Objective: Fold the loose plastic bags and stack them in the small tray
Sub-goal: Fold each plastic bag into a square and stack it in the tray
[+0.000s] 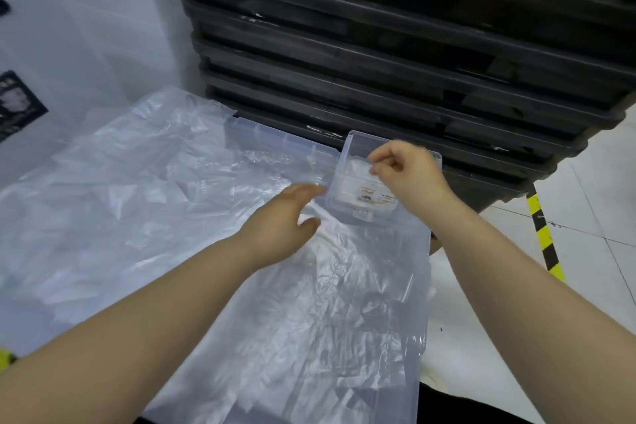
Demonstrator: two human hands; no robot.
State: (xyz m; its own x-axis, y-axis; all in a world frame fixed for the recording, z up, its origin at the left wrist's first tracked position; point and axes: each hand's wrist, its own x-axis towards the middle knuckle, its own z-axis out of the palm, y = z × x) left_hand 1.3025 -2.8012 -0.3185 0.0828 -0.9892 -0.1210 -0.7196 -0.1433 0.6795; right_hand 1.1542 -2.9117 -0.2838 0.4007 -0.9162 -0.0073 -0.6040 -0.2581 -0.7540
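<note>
Position check, head view, looking down. Small tray point(345, 153): sits right of centre in the frame, at the far right corner of the large clear bin point(424, 303), just in front of the stacked black crates point(378, 45). Contains a folded bag point(354, 179), whitish, lying flat.

Right hand point(409, 175): reaches over the tray from the right. Curls the fingers and pinches the top edge of the folded bag between thumb and forefinger.

Left hand point(285, 217): hovers low over the loose plastic bags point(309, 320), just left of the tray. Extends the fingers straight toward the tray's left wall and grasps nothing. Contact with the wall: blurred, cannot tell.

Loose plastic bags: fill the bin and spread across the left half of the frame.

Yellow-and-black floor tape point(543, 234): runs down the right side over white tiles.
</note>
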